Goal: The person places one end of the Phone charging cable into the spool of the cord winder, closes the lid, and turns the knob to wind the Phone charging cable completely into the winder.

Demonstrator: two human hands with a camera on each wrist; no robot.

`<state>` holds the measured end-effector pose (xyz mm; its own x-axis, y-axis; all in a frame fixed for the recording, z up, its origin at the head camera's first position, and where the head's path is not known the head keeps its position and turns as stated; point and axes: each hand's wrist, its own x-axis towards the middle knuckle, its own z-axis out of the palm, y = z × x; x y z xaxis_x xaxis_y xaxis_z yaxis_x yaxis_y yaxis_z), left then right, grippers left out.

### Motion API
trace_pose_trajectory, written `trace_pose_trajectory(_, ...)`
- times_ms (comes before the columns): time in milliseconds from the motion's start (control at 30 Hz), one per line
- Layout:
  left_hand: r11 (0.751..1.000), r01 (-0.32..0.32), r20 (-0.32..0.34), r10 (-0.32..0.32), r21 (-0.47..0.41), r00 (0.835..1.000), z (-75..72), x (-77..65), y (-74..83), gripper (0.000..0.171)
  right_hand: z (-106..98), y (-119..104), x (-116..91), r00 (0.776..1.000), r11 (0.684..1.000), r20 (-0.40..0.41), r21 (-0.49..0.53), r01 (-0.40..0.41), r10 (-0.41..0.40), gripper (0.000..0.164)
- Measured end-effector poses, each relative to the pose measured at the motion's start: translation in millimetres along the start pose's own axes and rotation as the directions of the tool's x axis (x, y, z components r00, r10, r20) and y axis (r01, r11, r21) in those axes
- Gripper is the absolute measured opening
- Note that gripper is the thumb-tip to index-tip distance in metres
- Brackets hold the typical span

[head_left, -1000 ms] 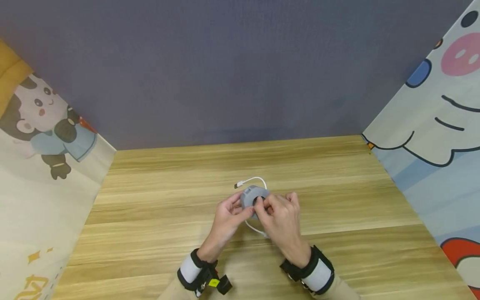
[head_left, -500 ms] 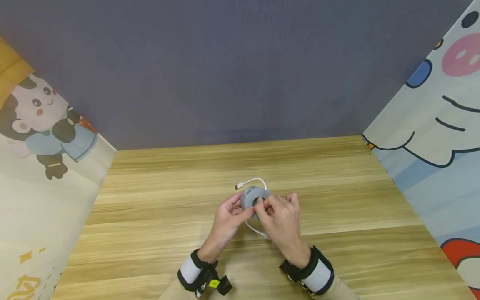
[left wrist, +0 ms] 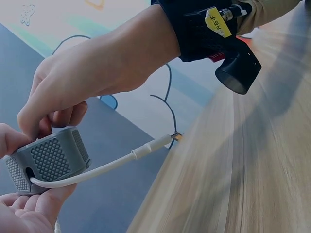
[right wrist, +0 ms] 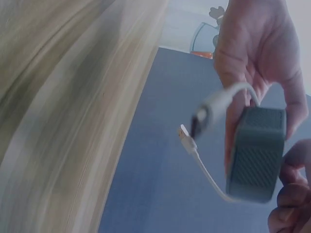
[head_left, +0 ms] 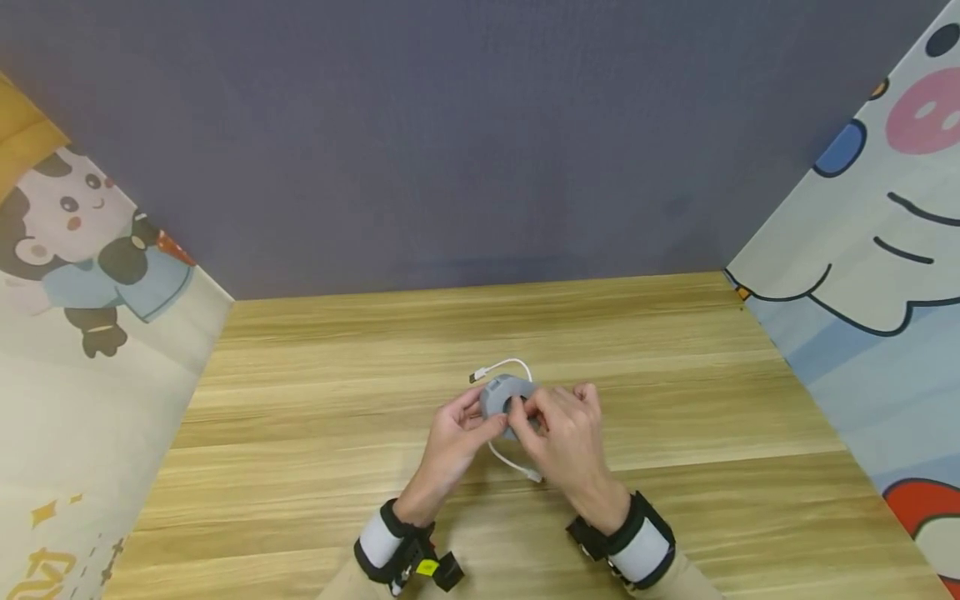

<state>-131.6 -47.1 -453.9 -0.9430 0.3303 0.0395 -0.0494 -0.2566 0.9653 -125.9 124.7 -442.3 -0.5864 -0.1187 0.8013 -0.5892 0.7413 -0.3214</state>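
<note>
A grey cable winder [head_left: 495,395] with textured side panels [left wrist: 51,158] is held above the table in my left hand [head_left: 453,429], thumb on its face and fingers beneath. My right hand [head_left: 568,432] has its thumb and curled forefinger at the dark round opening in the winder's face; what the fingertips grip inside is hidden. From opposite sides of the winder come two ends of a white cable [left wrist: 112,165]. One ends in a USB plug [head_left: 477,376] on the far side; the other plug [head_left: 532,476] hangs on the near side, below the right hand.
The wood-grain table [head_left: 315,467] spreads under both hands. A dark grey panel [head_left: 480,142] stands behind it, with cartoon-printed panels on the left [head_left: 45,400] and right [head_left: 862,375]. Each wrist wears a strapped camera band [head_left: 637,546].
The winder has shifted slightly, and the near plug shows more clearly beside the right hand. My right wrist has moved a little to the right; my left hand keeps its hold.
</note>
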Motion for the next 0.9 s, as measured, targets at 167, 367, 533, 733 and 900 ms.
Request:
trace_pose_trajectory(167, 0.998, 0.033, -0.052, -0.03, 0.059, 0.998, -4.2, -0.8, -0.4, 0.059, -2.2, 6.0, 0.8, 0.997, 0.997, 0.012, 0.008, 0.071, -0.071, 0.027)
trace_pose_trajectory(367, 0.997, 0.039, -0.049, -0.036, 0.066, 0.998, -7.9, -1.1, -0.4, 0.059, -5.7, 12.6, 0.4, 0.98, 0.988, 0.129, 0.05, 0.149, -0.154, 0.024)
trace_pose_trajectory(533, 0.997, 0.042, -0.017, -0.041, 0.066, 0.999, -9.8, -2.0, 0.1, 0.058, -9.6, 19.5, 0.8, 0.951, 0.972, 0.205, 0.082, 0.219, -0.232, 0.019)
trace_pose_trajectory(733, 0.992, 0.087, -0.007, -0.086, 0.095, 0.996, -12.8, -2.7, -0.9, 0.059, -16.0, 28.7, 3.1, 0.899, 0.95, 0.31, 0.139, 0.279, -0.309, 0.019)
trace_pose_trajectory(900, 0.979, 0.123, 0.027, -0.129, 0.161, 0.991, -15.6, -2.6, -1.2, 0.059, -20.8, 33.0, 5.0, 0.857, 0.939, 0.384, 0.15, 0.309, -0.343, 0.022)
